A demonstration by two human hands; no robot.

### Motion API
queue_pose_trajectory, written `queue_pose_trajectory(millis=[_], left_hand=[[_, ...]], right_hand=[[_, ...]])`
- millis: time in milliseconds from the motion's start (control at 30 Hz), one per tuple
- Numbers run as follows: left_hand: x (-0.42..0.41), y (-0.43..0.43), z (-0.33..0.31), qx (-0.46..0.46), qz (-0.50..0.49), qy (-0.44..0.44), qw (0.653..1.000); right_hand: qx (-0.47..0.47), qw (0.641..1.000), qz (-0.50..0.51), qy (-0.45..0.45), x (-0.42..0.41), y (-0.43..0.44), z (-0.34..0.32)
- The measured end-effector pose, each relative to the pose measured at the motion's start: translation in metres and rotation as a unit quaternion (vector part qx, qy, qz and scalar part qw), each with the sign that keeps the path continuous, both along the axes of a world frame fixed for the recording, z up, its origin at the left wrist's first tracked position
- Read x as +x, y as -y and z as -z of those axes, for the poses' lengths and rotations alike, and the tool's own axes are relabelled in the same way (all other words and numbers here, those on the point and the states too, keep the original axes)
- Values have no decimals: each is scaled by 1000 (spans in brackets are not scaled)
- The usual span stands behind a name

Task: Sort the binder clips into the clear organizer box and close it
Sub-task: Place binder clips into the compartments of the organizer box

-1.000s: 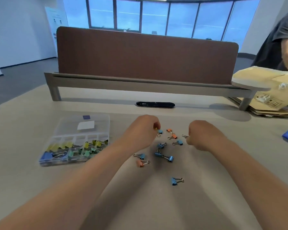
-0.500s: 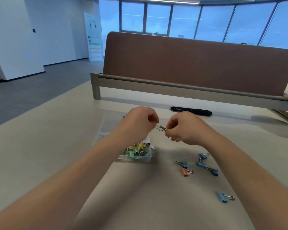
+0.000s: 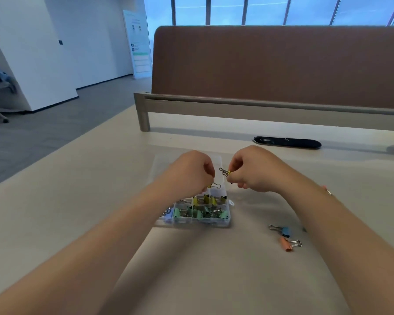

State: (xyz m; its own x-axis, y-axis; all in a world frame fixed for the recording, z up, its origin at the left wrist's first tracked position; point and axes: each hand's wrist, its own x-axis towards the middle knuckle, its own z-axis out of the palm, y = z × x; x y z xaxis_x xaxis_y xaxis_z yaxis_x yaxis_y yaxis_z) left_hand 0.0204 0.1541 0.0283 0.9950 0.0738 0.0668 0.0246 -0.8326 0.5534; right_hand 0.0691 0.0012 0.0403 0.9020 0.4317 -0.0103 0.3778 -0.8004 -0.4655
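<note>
- The box [image 3: 191, 222] is set on the table [image 3: 55, 201] with its clear lid [image 3: 160, 163] laid open at the far side. Its left part is hidden by the left forearm.
- Stored yellow clips [image 3: 208, 199] are seen in a middle compartment, and green clips [image 3: 203, 212] in the front row.
- The left hand [image 3: 189, 172] is held over the box with fingers curled, and a yellow clip [image 3: 214, 185] is pinched at its fingertips.
- The right hand [image 3: 254, 170] is held just right of the box. A second clip [image 3: 225, 172], also yellow, is gripped between thumb and fingers, with its wire handles pointed toward the left hand.
- The two hands are kept near each other but apart.
- A blue clip [image 3: 282, 230] and an orange clip [image 3: 286, 243] are left loose on the table, touching, right of the box and beside the right forearm.
- Another clip [image 3: 327, 190] is mostly covered by that forearm.
- Behind the hands a black grommet [image 3: 287, 142] is set into the table, and a brown divider [image 3: 282, 64] is mounted beyond it.
</note>
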Motion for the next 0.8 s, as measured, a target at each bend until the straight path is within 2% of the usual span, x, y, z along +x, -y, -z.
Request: queue_pose_trajectory(millis=[467,800], left_hand=[[5,7,8,17,17,-11,1000],[6,12,10,-6,-33,3,999]], right_hand=[[16,1000,8,-3,8,2,6],[15,1000,4,9,8,1,8]])
